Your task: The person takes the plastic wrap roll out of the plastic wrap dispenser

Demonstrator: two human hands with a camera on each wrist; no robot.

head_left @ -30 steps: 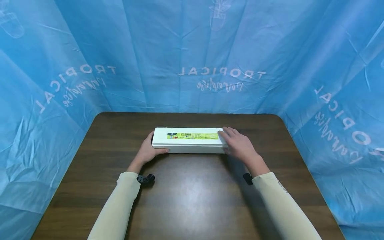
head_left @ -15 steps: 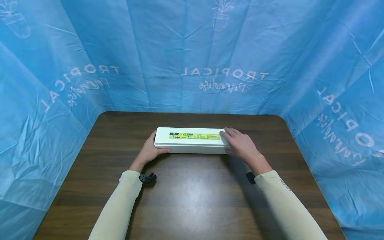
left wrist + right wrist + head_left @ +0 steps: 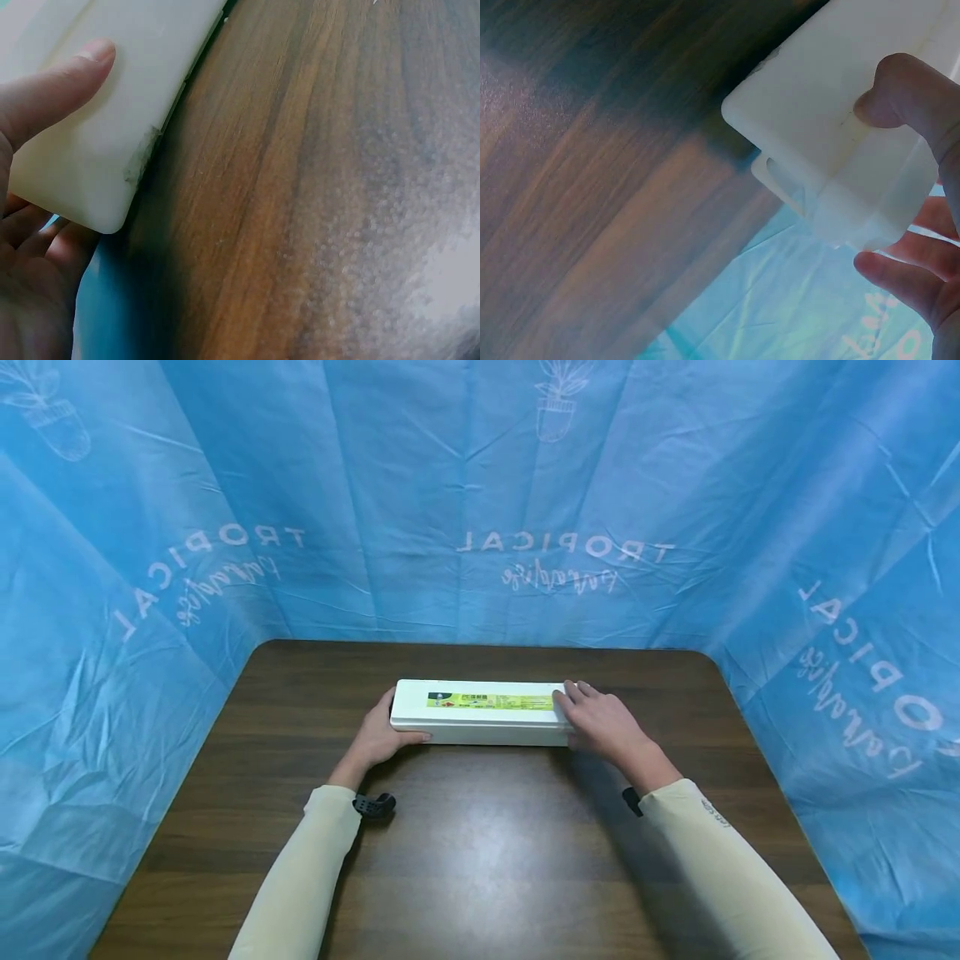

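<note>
A long white cling film box (image 3: 480,722) with a yellow-green label (image 3: 491,701) lies crosswise on the wooden table. My left hand (image 3: 378,737) grips its left end, thumb along the front face and fingers round the end. In the left wrist view, that thumb (image 3: 71,82) lies flat against the white front, near a scrap of clear tape (image 3: 142,156) at the lower edge. My right hand (image 3: 606,725) holds the right end, fingertips over the lid. The right wrist view shows its thumb (image 3: 900,94) pressing the front and a small white loop (image 3: 778,184) sticking out of the end.
The brown table (image 3: 480,860) has rounded far corners. Blue printed curtains (image 3: 480,485) hang close behind it and along both sides. Dark wrist straps (image 3: 374,806) sit at the cuffs of the pale sleeves (image 3: 300,868).
The whole head view has shifted slightly to the right, table and curtains included. Both hands keep the same hold on the cling film box, which stays in place on the table.
</note>
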